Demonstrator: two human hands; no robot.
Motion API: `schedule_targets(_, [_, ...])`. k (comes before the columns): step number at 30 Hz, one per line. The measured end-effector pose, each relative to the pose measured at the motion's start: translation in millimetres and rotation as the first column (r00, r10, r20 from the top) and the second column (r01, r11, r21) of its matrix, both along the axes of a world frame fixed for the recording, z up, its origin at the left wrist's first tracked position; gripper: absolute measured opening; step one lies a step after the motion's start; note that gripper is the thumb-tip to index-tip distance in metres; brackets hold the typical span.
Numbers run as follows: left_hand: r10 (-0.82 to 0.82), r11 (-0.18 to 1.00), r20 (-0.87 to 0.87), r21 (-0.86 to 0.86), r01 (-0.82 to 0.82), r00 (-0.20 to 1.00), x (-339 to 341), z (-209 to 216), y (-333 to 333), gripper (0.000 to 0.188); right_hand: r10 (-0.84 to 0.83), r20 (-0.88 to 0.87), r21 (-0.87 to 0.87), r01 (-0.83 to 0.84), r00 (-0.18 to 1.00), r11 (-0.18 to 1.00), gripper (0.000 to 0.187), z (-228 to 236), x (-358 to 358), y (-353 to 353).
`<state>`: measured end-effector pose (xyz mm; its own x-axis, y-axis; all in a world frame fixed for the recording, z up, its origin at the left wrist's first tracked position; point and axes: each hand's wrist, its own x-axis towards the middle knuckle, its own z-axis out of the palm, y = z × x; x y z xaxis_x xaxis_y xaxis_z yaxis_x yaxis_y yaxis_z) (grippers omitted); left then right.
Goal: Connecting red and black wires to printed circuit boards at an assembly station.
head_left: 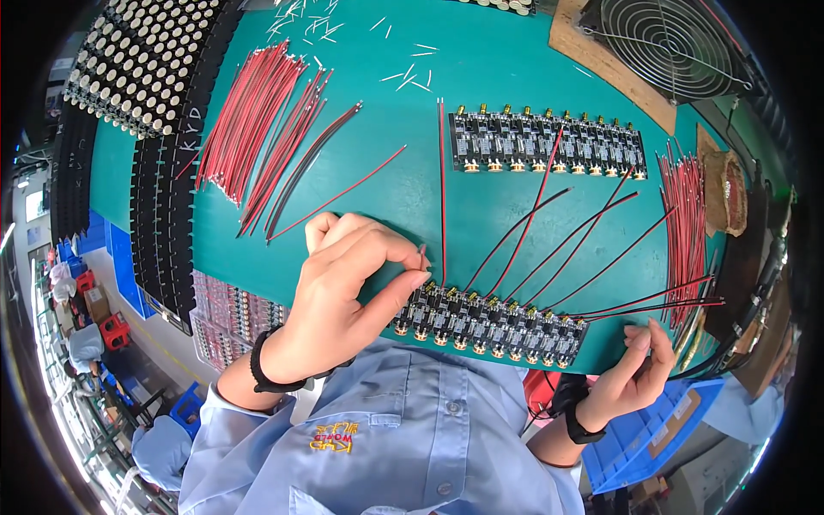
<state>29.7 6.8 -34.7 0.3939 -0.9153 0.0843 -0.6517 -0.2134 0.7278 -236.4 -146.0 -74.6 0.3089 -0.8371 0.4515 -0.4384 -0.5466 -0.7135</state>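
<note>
My left hand [343, 275], centre: thumb and forefinger pressed together at the board strip [493, 326], lower centre; contents hidden. My right hand [631, 378], lower right: fingers loosely curled, tips apart. Embroidered yellow-and-red lettering: blue shirt [386, 463]. White lettering: black strip [190, 129], upper left.

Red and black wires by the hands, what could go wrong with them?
The left hand is close to one straight red-and-black wire, so it might knock it. The crossing wires by the near circuit-board strip could perhaps tangle.
</note>
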Motion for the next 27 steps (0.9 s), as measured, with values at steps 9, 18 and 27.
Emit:
schedule_targets(9, [-0.001,1.0,0.033,-0.007,0.001,0.999,0.0,-1.2,-1.4,0.017,0.001,0.003,0.001,-0.001,1.0,1.0,0.015,0.3,0.2,0.3])
schedule_targets(18, [0.004,1.0,0.041,0.016,-0.004,0.999,-0.3,1.0,-3.2,0.015,0.027,0.003,0.011,-0.027,1.0,1.0,0.016,-0.1,-1.6,0.5])
schedule_targets(27, [0.002,1.0,0.032,0.006,-0.002,0.999,0.1,-0.1,-3.8,0.013,0.022,-0.002,-0.014,-0.022,1.0,1.0,0.015,-0.8,-2.1,-0.6])
